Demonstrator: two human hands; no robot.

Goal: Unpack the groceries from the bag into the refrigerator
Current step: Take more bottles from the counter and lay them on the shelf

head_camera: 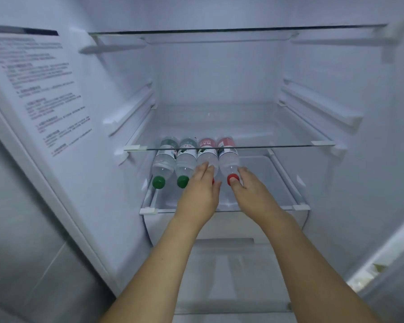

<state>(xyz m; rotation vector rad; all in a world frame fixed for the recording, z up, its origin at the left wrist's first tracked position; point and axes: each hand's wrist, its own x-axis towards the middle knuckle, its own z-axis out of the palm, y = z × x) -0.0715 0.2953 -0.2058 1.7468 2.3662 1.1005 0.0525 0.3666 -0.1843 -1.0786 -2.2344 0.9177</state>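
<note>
**Four water bottles lying in a row on the lower refrigerator shelf**

Four clear water bottles lie on their sides on the lower glass shelf of the refrigerator, side by side and touching, long axes running front to back. Every cap points toward the open front; the bases point at the back wall. From the left: first green-capped bottle, second green-capped bottle, first red-capped bottle, second red-capped bottle. Their labelled rear halves sit under the front edge of the glass shelf above.

The left hand lies flat with fingers nearly straight, resting on the neck end of the first red-capped bottle and covering most of its cap; it grips nothing. The right hand reaches the cap of the second red-capped bottle, thumb touching the cap's near side and fingers extended along its right; whether it truly pinches the cap I cannot tell.

The row fills the left half of the shelf. To its right the shelf is bare glass out to the right wall. The caps lie set back from the shelf's front edge. An instruction sheet covers the wall at left.
</note>
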